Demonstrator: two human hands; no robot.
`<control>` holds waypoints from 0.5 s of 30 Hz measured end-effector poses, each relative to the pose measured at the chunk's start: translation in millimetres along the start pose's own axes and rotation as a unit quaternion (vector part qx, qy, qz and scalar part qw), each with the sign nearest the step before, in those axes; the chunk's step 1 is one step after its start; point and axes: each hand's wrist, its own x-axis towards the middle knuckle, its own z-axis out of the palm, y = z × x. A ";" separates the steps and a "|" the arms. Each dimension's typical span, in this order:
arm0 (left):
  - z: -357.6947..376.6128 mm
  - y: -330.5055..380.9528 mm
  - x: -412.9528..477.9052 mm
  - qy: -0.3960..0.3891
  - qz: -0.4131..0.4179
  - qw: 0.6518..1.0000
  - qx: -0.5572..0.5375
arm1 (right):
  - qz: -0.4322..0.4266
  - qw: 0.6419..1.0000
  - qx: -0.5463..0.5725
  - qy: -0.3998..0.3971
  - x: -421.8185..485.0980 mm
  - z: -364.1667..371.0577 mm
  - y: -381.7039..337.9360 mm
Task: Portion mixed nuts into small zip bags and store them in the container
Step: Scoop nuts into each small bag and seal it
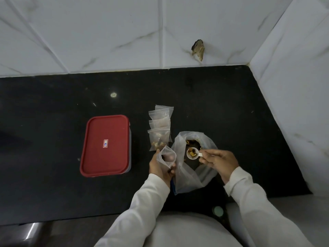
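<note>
Clear plastic, lower centre: gripping small zip bag [166, 156] with left hand [159, 169], pinching loaded scoop [189, 157] with right hand [218, 163], risking spilling nuts [192, 151] past narrow mouth.

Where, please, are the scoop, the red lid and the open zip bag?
scoop [192, 153], head view, its filled bowl.
red lid [114, 145], head view, its flat top.
open zip bag [167, 157], head view, near its mouth.

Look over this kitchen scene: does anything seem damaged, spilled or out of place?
Yes: the wall tile has a ragged, broken hole just above the counter. Nothing looks spilled.
</note>
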 end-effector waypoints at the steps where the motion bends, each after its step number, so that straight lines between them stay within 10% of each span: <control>1: -0.3 0.8 3.4 -0.004 0.005 1.000 0.014 | -0.002 1.000 0.011 0.003 -4.3 -3.6 -4.5; 15: 12.9 15.8 -4.2 -0.009 0.004 0.998 -0.056 | -0.356 0.921 -0.153 -0.027 -79.8 40.0 -42.5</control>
